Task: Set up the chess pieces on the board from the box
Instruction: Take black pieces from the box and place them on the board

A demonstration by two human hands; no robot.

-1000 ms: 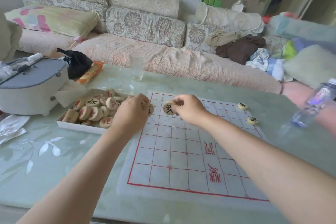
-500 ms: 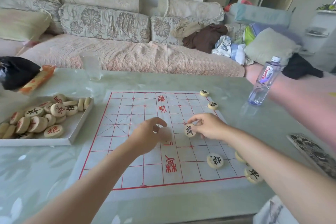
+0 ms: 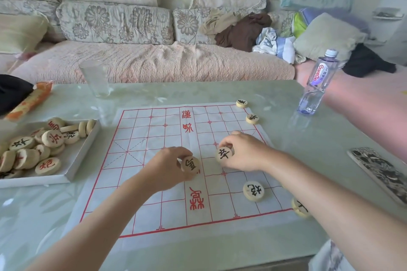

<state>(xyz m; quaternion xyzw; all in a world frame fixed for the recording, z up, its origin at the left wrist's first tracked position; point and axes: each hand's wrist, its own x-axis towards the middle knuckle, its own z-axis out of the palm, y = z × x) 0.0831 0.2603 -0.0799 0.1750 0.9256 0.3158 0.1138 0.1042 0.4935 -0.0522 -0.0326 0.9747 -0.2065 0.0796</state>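
Mid-setup here, both hands busy at once. The left hand [image 3: 167,167] has its fingers curled round a first piece [image 3: 190,165] with black lettering, held tilted just over the middle of the board [image 3: 154,182], by the river band. The right hand [image 3: 244,152] pinches a second piece [image 3: 224,154] a bit further right, low over the grid; can't tell if it's touching the sheet. Most of the set sits in the box [image 3: 74,160] at the left of the tabletop [image 3: 308,149], a heap of red and black pieces [image 3: 47,166]. Only a few are out: a flat piece [image 3: 253,191] on the near right of the board, a corner piece [image 3: 242,103] at the far right, an edge piece [image 3: 252,118] just nearer than that, and a half-hidden piece [image 3: 300,207] behind the right forearm. Early days, I'd say, black side barely started. Next move, to my eye: set each held piece square on a line crossing, not inside a square, over on the right with the other black ones, let go, then reach for the box. The board looks like a thin sheet, so a dragging wrist could shift it.
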